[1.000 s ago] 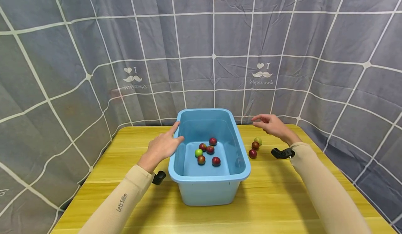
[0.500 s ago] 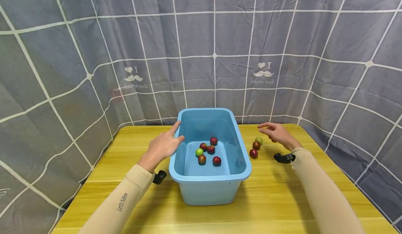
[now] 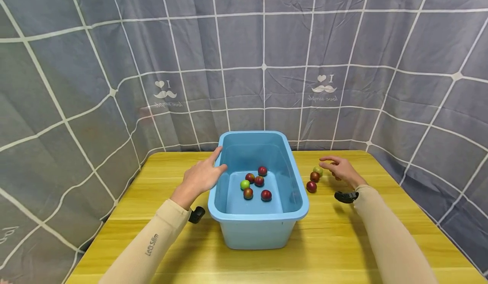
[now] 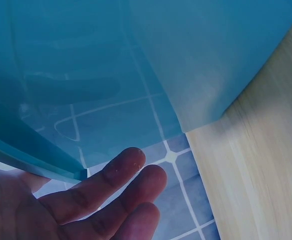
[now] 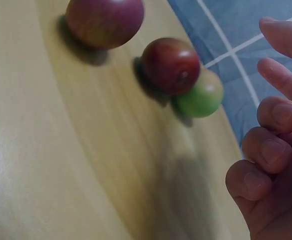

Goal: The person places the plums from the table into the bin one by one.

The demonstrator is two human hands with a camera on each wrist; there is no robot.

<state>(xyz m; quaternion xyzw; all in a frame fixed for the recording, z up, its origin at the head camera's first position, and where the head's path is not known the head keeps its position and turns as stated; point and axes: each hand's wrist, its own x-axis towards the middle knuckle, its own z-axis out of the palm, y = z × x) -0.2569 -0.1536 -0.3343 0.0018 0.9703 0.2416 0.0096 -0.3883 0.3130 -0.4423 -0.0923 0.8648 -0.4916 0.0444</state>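
Observation:
My left hand (image 3: 200,176) rests on the left rim of a light blue plastic tub (image 3: 259,217), thumb over the edge. In the left wrist view its loose fingers (image 4: 123,167) show beside the tub's outer wall. Inside the tub lie several small plum-like fruits, mostly dark red, one bright green (image 3: 245,185). My right hand (image 3: 341,169) hovers right of the tub with thumb and index finger extended, the other fingers curled, holding nothing. Its fingertips overlap a yellow-green fruit (image 3: 318,171) in the head view. Beside that fruit sit a reddish-brown one (image 3: 314,177) and a dark red one (image 3: 311,186).
The tub stands upright on a yellow wood-grain table (image 3: 183,258). A grey curtain (image 3: 244,47) with white grid lines hangs behind and along both sides of the table. Each wrist wears a black camera mount (image 3: 346,197).
My right hand moves right, then comes down toward the yellow-green fruit. The left hand stays on the tub's rim. The fruits keep their places; the head view shifts slightly.

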